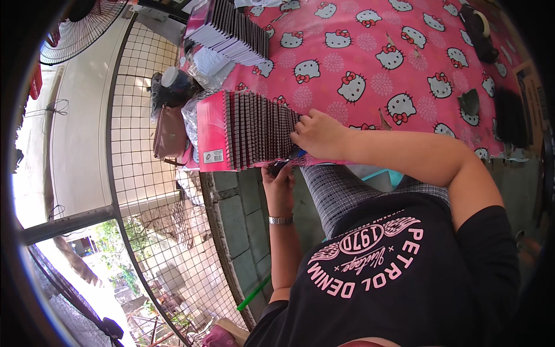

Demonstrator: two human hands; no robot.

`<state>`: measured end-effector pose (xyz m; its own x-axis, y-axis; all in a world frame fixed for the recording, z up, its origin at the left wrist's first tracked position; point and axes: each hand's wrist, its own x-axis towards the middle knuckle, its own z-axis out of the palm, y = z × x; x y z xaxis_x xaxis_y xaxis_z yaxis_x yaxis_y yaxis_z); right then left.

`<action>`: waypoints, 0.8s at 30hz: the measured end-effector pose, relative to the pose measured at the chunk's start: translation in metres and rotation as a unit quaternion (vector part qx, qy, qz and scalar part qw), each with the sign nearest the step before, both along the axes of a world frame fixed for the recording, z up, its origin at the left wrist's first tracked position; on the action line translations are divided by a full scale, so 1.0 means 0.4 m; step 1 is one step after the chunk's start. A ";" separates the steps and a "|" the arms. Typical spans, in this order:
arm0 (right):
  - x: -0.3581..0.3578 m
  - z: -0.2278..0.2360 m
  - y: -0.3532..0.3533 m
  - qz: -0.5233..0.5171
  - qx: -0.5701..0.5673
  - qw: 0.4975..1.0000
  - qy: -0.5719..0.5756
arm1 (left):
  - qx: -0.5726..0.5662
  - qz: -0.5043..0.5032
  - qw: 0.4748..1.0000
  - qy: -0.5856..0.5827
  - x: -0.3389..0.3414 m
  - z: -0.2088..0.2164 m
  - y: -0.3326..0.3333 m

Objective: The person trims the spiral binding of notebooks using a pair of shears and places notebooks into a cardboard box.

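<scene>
A row of spiral notebooks (248,127) with dark coil bindings and a pink cover lies at the table's near edge. At its right end my right hand (317,134) has its fingers curled closed against the last notebook's coil. Just below the row's front edge, my left hand (280,180) is closed around a small dark tool (278,168), whose kind I cannot make out. Something blue shows between the two hands, mostly hidden by the right one.
Another stack of spiral notebooks (230,32) stands farther back on the pink cat-print tablecloth (370,52). Clear plastic wrapping (211,66) lies between the stacks. A brown pouch (170,132) and a lidded jar (175,80) sit left, beside a wire mesh (139,104).
</scene>
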<state>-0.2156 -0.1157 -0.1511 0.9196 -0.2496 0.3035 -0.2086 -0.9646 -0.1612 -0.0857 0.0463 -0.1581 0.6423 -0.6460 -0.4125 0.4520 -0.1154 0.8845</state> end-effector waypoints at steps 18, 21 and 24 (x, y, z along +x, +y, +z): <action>-0.026 0.004 -0.018 -0.022 0.140 0.982 0.122 | 0.041 -0.013 0.999 -0.032 0.001 -0.029 0.007; -0.044 -0.034 -0.031 -0.030 -0.024 0.994 -0.098 | 0.030 -0.008 0.999 0.007 0.004 -0.032 0.006; -0.027 -0.042 -0.023 0.003 -0.038 0.995 -0.096 | 0.032 -0.026 0.999 -0.009 -0.002 -0.045 -0.002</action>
<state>-0.2264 -0.1250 -0.1678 0.8446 -0.2130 0.4911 -0.1747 -0.9769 -0.1234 -0.0865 0.0453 -0.1761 0.6157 -0.6514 -0.4433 0.4282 -0.1956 0.8823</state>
